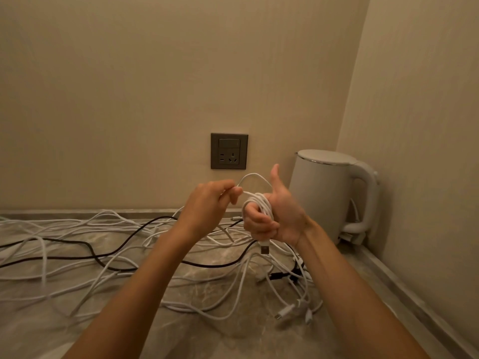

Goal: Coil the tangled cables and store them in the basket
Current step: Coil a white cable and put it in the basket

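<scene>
You're mid-coil: your left hand (pixel 207 206) pinches the white cable (pixel 260 203), right hand (pixel 281 216) curled through its loops; wrap the tail next.

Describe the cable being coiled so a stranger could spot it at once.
Find the white kettle in the corner, right of the wall socket. In front of it the right hand is raised, thumb up, a white cable wound round its fingers, its plug hanging below. It alone is looped and off the counter; the other cables lie loose.
</scene>
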Demonstrator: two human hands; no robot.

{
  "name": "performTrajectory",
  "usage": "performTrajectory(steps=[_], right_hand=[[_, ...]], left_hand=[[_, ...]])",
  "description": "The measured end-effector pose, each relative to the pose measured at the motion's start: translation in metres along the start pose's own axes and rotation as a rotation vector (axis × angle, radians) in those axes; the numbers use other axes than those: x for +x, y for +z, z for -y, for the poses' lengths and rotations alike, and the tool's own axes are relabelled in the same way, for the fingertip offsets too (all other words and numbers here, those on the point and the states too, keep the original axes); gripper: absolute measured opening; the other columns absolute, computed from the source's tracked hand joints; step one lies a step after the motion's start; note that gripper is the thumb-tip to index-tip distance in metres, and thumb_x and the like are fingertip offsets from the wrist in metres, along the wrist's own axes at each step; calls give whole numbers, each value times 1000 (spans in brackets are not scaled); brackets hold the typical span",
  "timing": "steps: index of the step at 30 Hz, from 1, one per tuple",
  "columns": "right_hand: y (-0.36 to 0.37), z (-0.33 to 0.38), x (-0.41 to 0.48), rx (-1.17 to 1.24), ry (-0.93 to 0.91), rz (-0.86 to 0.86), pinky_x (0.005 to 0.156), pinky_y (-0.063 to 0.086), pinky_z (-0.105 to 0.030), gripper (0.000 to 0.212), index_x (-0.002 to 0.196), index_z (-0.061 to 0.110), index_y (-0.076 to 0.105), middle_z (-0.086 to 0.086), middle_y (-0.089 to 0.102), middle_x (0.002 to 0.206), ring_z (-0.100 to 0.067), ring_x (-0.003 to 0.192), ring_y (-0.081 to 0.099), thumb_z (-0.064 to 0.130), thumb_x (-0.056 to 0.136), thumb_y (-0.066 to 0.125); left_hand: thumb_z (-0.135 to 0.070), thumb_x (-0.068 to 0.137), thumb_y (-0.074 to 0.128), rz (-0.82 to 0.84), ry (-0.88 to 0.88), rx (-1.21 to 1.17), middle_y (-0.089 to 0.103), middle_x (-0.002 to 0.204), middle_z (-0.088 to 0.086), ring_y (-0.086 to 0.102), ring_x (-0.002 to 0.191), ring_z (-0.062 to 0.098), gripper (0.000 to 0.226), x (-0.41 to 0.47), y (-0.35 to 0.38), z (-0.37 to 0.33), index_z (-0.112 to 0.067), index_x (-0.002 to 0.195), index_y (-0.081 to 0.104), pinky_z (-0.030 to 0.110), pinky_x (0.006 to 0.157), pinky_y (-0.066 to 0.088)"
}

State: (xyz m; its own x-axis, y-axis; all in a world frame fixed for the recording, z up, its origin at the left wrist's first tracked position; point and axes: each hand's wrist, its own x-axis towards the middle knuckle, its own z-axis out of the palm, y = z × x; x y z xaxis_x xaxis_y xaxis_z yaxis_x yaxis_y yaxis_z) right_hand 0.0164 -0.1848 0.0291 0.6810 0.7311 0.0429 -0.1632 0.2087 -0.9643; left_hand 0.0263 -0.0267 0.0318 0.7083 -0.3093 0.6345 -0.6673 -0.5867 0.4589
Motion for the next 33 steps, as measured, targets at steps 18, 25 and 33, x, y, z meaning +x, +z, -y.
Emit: performTrajectory(steps=[18, 25, 33], right_hand=[[10, 9, 4, 221, -495, -632, 66, 41, -29, 70, 81, 5, 49, -5, 42, 61, -14, 56, 40, 65, 92, 15], [-1, -10, 11, -773, -339, -1020, 72, 39, -34, 71, 70, 8, 50, -2, 46, 59, -16, 60, 45, 63, 85, 8], [-14, -10, -2, -890, 129, -699, 49, 32, -22, 84, 50, 11, 43, 1, 40, 43, -7, 38, 36, 73, 80, -5]], left_hand=[[-25, 101, 32, 621, -136, 202, 60, 101, 19, 55, 94, 35, 30, -14, 29, -22, -7, 89, 52, 29, 64, 29], [-29, 98, 40, 639, -233, -1, 45, 55, 0, 47, 39, 13, 33, -10, 8, -16, -9, 75, 55, 19, 37, 39], [-29, 93, 48, 193, -166, 3, 46, 54, -6, 37, 48, 6, 31, 0, -8, -6, -20, 65, 55, 17, 50, 31]])
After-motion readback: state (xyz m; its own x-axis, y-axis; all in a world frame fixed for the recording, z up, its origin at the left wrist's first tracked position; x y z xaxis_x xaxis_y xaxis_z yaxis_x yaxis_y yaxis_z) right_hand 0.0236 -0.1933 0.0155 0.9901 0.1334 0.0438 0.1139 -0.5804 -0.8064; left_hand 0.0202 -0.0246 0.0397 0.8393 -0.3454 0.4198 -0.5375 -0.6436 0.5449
